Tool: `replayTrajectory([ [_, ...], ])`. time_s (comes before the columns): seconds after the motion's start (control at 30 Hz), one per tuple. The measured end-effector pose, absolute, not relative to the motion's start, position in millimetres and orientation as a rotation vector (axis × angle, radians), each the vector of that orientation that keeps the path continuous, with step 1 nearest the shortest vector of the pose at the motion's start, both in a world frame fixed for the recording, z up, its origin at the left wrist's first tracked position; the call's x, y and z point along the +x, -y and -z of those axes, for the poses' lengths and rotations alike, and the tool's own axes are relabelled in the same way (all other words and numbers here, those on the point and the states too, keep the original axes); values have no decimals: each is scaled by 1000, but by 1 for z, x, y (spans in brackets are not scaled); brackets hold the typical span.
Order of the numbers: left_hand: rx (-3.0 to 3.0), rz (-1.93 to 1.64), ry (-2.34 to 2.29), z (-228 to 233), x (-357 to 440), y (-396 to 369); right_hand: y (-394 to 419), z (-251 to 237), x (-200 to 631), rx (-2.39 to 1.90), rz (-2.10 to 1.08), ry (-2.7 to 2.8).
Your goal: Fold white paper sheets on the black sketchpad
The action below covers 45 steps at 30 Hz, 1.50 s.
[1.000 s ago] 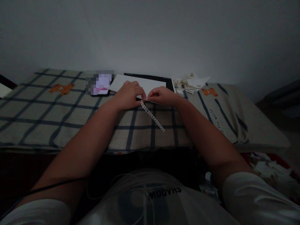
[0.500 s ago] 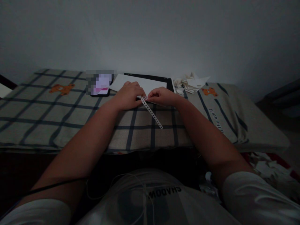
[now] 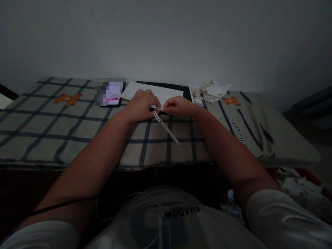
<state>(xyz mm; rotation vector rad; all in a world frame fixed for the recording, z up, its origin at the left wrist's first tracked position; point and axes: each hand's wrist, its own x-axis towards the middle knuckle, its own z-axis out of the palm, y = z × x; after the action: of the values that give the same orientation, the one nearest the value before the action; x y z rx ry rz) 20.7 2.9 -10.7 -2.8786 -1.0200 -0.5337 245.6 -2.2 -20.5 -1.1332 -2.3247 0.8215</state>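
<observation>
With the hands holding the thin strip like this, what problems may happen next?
1. Both hands, left and right, pinch only the top end of the thin white perforated paper strip; its holes may let it tear if pulled.
2. The free end trails over the checked cloth and might snag or crease.
3. The dim light may make fine alignment hard.

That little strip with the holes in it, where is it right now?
The perforated strip is mid-frame in the head view, its top end pinched between the left hand and right hand, trailing toward the person over the checked cloth.
</observation>
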Motion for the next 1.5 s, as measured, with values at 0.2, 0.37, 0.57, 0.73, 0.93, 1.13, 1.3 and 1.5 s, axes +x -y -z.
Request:
replayTrajectory([
  [0.2, -2896, 508, 995, 12, 21, -4, 1, 23, 244, -1123, -824, 2318],
  [0.37, -2913, 540, 985, 11, 20, -5, -2, 26, 244, -1012, -772, 2345],
  [0.57, -2894, 595, 1017, 11, 19, -4, -2, 25, 247, -1063, -833, 2325],
  [0.73, -2885, 539, 1016, 13, 21, -5, -3, 24, 248, -1096, -842, 2319],
  [0.93, -2897, 516, 995, 12, 23, -3, -3, 26, 246, -1071, -834, 2324],
  [1.13, -2858, 472, 1041, 11, 22, -4, -2, 23, 245, -1067, -783, 2356],
  [1.3, -2858, 476, 1058, 11, 22, -3, -2, 21, 250, -1121, -838, 2357],
  [1.5, -2894, 503, 1022, 11, 24, -1, -4, 23, 250, -1126, -853, 2329],
])
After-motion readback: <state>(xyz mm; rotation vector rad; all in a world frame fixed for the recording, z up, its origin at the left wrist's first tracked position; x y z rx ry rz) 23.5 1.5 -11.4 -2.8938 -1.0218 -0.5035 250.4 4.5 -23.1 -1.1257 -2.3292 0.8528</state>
